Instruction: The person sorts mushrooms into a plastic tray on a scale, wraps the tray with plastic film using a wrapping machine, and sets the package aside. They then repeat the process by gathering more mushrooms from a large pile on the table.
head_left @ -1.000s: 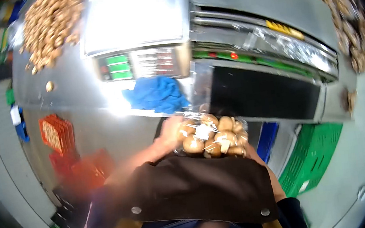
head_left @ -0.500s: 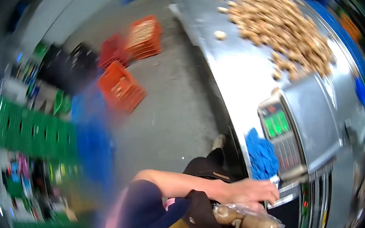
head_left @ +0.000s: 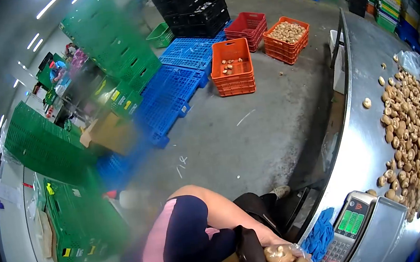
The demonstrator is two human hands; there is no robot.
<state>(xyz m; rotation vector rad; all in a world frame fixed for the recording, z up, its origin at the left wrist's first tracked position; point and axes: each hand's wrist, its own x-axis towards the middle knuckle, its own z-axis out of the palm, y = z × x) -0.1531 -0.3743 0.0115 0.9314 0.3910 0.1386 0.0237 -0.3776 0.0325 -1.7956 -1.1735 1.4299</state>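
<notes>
At the bottom edge, my left hand [head_left: 277, 239] is at a clear plastic bag of brown mushrooms [head_left: 279, 254], which covers most of the hand. Some fingers show just right of the bag, cut by the frame edge; whose hand they belong to is unclear, and my right hand cannot be made out for certain. A crumpled blue cloth [head_left: 319, 236] lies beside the bag, against a scale [head_left: 355, 220] with a lit green display. Beyond the scale, a large heap of brown mushrooms [head_left: 409, 143] covers the steel table [head_left: 353, 166].
Orange crates [head_left: 234, 82] [head_left: 282, 55] and a red crate [head_left: 255, 27] stand on the floor near blue pallets [head_left: 174, 93]. Green crates [head_left: 116, 48] are stacked at the left. A person [head_left: 57, 71] is in the left background. One mushroom [head_left: 367, 103] lies apart.
The view has swung, so the table and scale now sit farther right and lower. My left hand and the bag are lower in view, and the hand is more hidden by the bag.
</notes>
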